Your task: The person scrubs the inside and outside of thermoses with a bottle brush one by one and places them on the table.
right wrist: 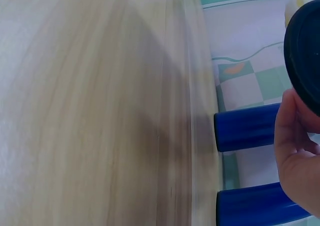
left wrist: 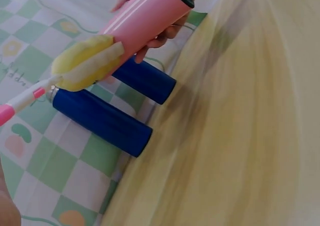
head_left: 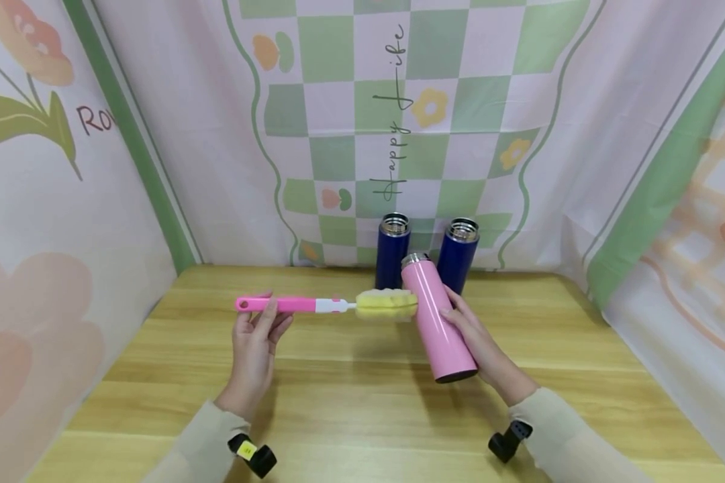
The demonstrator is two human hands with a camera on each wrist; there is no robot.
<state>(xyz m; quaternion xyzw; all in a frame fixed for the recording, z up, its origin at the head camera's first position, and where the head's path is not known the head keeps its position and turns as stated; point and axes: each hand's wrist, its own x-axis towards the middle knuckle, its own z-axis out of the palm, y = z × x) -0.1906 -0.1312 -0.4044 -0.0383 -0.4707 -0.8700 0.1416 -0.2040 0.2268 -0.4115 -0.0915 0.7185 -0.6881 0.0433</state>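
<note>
My left hand point(head_left: 257, 345) pinches the pink handle of a bottle brush point(head_left: 290, 305), held level with its yellow sponge head point(head_left: 387, 303) pointing right. Up against the side of a pink bottle point(head_left: 438, 322) lies the sponge's tip in the head view. That bottle is tilted, its lidless steel mouth point(head_left: 415, 258) up and to the left, and my right hand point(head_left: 472, 332) grips it from the right side. In the right wrist view its dark base point(right wrist: 306, 56) faces the camera, with the fingers curled round the body beside it.
Two dark blue bottles, one on the left point(head_left: 392, 251) and one on the right point(head_left: 458, 251), stand lidless at the back of the wooden table point(head_left: 314, 416). Behind them hangs a green checked cloth point(head_left: 380, 100). The pink bottle overlaps the right one's lower part.
</note>
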